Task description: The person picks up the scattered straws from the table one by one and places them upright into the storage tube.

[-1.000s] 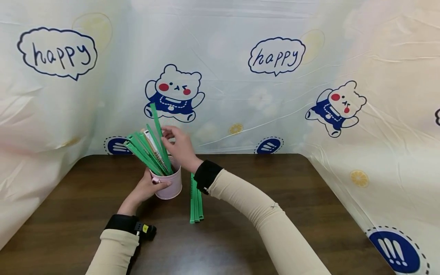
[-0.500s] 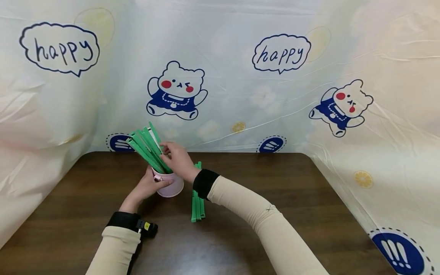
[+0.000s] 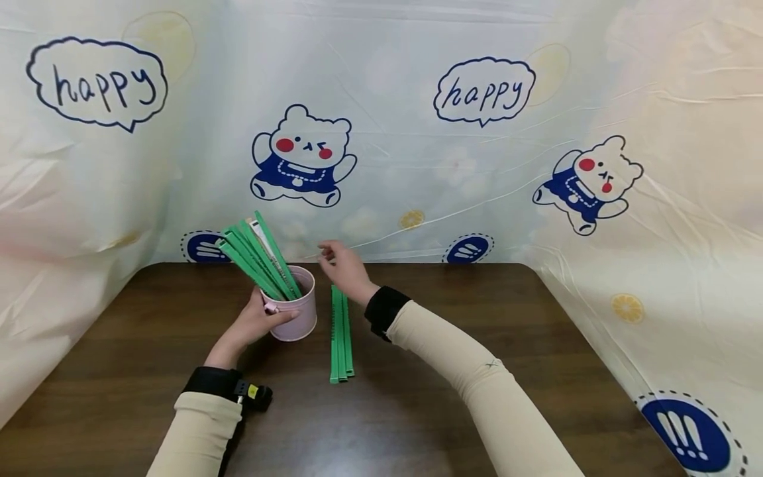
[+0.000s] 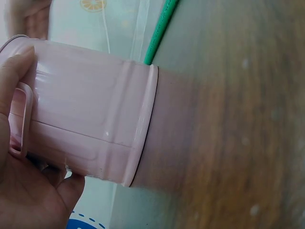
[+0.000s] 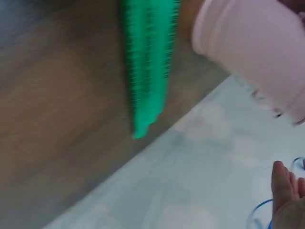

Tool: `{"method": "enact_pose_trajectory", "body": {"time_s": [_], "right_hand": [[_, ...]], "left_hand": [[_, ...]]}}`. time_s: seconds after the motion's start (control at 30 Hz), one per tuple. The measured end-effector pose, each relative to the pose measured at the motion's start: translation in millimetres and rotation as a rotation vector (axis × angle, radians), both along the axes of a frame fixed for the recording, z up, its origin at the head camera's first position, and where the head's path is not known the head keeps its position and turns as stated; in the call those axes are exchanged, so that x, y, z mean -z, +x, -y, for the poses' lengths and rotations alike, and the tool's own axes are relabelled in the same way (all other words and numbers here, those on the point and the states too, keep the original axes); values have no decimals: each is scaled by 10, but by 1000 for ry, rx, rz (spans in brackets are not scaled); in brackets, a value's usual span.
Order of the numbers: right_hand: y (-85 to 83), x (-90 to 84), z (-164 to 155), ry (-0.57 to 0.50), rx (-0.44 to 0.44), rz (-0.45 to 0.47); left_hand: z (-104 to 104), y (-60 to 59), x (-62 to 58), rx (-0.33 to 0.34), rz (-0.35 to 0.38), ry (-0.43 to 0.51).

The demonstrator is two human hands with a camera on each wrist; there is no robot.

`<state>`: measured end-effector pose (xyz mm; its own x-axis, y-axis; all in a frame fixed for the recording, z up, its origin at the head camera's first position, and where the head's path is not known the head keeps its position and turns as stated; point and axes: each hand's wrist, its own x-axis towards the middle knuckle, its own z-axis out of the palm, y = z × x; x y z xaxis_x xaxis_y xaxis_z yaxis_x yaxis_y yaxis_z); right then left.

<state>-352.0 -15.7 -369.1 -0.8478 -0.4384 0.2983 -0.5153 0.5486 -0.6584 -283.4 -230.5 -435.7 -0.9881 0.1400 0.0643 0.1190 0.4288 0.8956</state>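
A small pale pink metal bucket (image 3: 298, 319) stands near the far left of the table. My left hand (image 3: 250, 326) grips it, thumb across its front; up close, that thumb lies by the small handle on the bucket's pink wall (image 4: 81, 95). Several long thin green sticks (image 3: 250, 262) lean leftward out of the bucket, one showing a white printed face. Right of the bucket, my right hand (image 3: 348, 271) is raised with loosely bent fingers and holds nothing. Below it on the tabletop, a few more green sticks (image 3: 340, 341) lie side by side, their printed edges blurred in the right wrist view.
The dark brown wooden table (image 3: 405, 417) ends at a pale printed curtain (image 3: 393, 159) with bears and "happy" bubbles, which also hangs along both sides. Black bands with small devices (image 3: 256, 395) sit on the wrists.
My right hand has let go of a green stick, which dropped deeper among the others in the bucket, then moved right and away from it. My left hand keeps its grip.
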Motion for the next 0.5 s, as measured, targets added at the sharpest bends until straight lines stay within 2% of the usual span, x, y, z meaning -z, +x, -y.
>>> {"method": "enact_pose_trajectory", "body": {"time_s": [0.13, 0.27, 0.37, 0.5], "right_hand": [[-70, 180, -190, -11, 54, 76], [-63, 381, -326, 37, 86, 184], [-41, 520, -370, 78, 101, 288], [-17, 643, -362, 99, 143, 370]], "left_hand": [[10, 1, -5, -6, 2, -3], [12, -5, -7, -2, 1, -4], [11, -9, 4, -4, -1, 0], [1, -8, 20, -4, -6, 0]]}}
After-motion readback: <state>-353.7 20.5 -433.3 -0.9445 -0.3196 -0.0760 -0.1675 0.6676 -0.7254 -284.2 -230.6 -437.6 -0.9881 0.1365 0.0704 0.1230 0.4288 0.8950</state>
